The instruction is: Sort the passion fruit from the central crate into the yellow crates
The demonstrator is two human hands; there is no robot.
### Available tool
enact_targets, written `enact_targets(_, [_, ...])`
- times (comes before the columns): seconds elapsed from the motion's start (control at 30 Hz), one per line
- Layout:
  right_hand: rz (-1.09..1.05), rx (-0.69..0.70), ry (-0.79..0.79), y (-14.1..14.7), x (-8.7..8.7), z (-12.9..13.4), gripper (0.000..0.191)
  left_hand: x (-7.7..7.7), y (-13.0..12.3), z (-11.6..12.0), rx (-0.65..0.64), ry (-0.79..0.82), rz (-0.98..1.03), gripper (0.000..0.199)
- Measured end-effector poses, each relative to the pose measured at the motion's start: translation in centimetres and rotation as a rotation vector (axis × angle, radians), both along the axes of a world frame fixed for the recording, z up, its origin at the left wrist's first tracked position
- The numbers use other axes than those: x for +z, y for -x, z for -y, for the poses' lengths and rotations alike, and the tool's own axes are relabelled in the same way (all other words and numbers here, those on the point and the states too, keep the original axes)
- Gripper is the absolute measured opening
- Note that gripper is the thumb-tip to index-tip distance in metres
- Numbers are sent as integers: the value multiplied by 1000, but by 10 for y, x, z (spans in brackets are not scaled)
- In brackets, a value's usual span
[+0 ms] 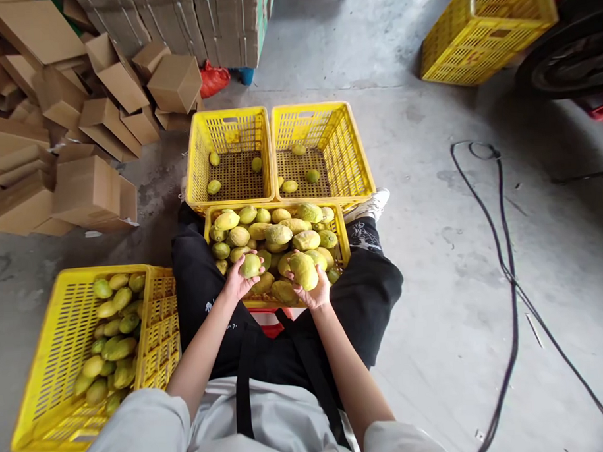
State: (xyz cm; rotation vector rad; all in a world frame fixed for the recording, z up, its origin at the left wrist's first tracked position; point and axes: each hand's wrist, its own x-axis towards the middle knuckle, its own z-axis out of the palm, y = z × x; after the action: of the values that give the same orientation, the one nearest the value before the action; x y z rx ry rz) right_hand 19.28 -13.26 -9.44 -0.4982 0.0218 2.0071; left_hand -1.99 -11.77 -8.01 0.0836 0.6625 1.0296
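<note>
My left hand [235, 284] is closed round a greenish-yellow lemon [250, 266]. A larger, yellower lemon [304, 271] sits in my right hand [318, 295], with the fingers curled about its sides. Both hands are over the near edge of a yellow crate [345, 234] between my knees. That crate is heaped with yellow and green lemons [278, 234], some smooth and some bumpy. Just beyond it stand two more yellow crates, a left one [195, 157] and a right one [361, 158], each with a few lemons on its slatted bottom.
At my left, a tilted yellow crate [44, 367] holds many greenish lemons [118, 350]. Cardboard boxes [85, 187] are piled behind it. A stacked yellow crate [487, 35] stands near a wheel [572, 58] at the far right. Black cable [512, 278] lies across the floor.
</note>
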Motion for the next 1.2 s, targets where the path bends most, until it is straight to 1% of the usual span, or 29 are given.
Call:
enact_targets(0.13, [4,22,-42,3,-1,0,54,-1,-1,-1,-29,11,-6,29])
enact_targets(0.27, [48,32,-84,4,0,1,51,-1,-1,0,-28,15,15,28])
enact_targets(0.47, [89,58,-131,4,9,-1,42,9,2,1,-49,124,147,37])
enact_targets(0.6, [138,66,-113,6,12,-3,41,11,4,1,-50,160,145,39])
enact_targets(0.67, [147,52,-92,6,10,-2,44,10,4,2,-55,150,125,36])
enact_targets(0.8, [136,49,-72,2,1,0,52,7,3,2,-39,79,101,27])
enact_targets(0.93, [68,45,-44,0,-6,0,59,6,1,1,-57,13,65,27])
enact_targets(1.0, [58,50,-42,1,-6,0,61,6,0,1,-80,-15,41,27])
enact_targets(1.1, [73,51,-54,4,-1,-1,58,5,-2,1,-112,-27,15,29])
enact_targets(1.2, [94,38,-67,7,3,-1,57,3,-3,1,-108,-11,-13,30])
